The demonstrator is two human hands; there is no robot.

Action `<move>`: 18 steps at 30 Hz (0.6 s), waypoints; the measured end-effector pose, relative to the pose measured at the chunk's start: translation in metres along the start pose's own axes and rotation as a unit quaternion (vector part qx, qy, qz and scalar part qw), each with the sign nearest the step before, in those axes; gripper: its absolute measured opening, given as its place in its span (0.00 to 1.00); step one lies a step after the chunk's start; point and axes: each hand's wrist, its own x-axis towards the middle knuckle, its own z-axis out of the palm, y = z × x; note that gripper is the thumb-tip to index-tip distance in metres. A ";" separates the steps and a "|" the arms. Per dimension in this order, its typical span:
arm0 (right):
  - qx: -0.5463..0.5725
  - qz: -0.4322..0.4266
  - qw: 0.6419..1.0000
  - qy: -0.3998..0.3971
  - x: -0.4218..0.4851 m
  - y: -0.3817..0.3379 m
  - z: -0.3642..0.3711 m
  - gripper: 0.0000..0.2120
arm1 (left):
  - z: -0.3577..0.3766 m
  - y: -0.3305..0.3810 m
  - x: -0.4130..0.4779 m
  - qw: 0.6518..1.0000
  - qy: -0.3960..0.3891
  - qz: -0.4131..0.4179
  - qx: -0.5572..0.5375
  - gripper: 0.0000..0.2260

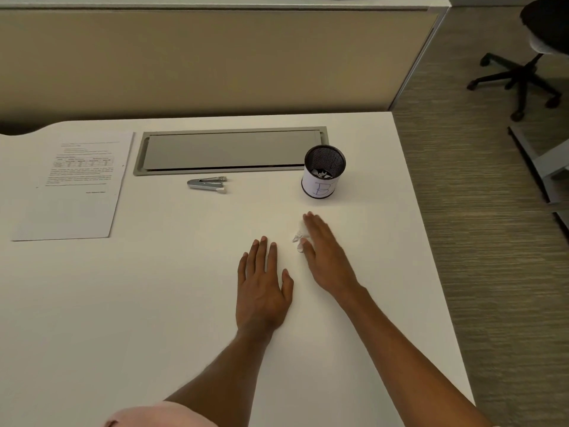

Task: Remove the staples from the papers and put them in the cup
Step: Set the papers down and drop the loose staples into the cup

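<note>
Resting left hand (263,285): palm down on the white desk (154,303), fingers straight and slightly spread, holding nothing.
Right hand (326,257): palm down, fingers straight and close together, gripping nothing; its thumb side lies against a small crumpled white scrap (298,240).
Scrap detail: too small to tell whether staples sit in it.
Cup (323,172): black mesh with a paper label marked B, upright just beyond the right hand, white bits inside.
Papers (70,186): stacked at far left, well apart from both hands.
Staple remover (207,184): lying untouched between papers and cup.
Step, as a judgement: gathering loose remains for the cup.
Next move: probably pinch the scrap between thumb and forefinger, lift it, and release it over the rim.
</note>
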 end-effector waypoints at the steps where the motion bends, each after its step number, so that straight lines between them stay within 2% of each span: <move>1: -0.031 -0.042 0.998 -0.026 -0.003 0.000 0.003 0.26 | 0.000 0.000 0.000 1.000 -0.001 0.000 0.001 0.30; 3: -0.097 -0.109 0.987 -0.060 -0.007 0.003 0.008 0.25 | 0.001 0.000 0.001 1.000 0.001 -0.001 0.000 0.30; 6: -0.152 -0.165 0.973 -0.053 -0.014 0.015 0.005 0.24 | 0.000 0.000 0.001 1.000 0.000 -0.003 0.000 0.30; 11: -0.111 -0.166 0.978 -0.059 -0.041 0.039 -0.016 0.36 | 0.002 -0.001 0.001 1.000 0.000 -0.002 0.003 0.30; 18: -0.142 -0.189 0.971 0.036 -0.049 0.057 -0.034 0.27 | 0.002 0.000 0.001 1.000 0.005 -0.005 -0.009 0.29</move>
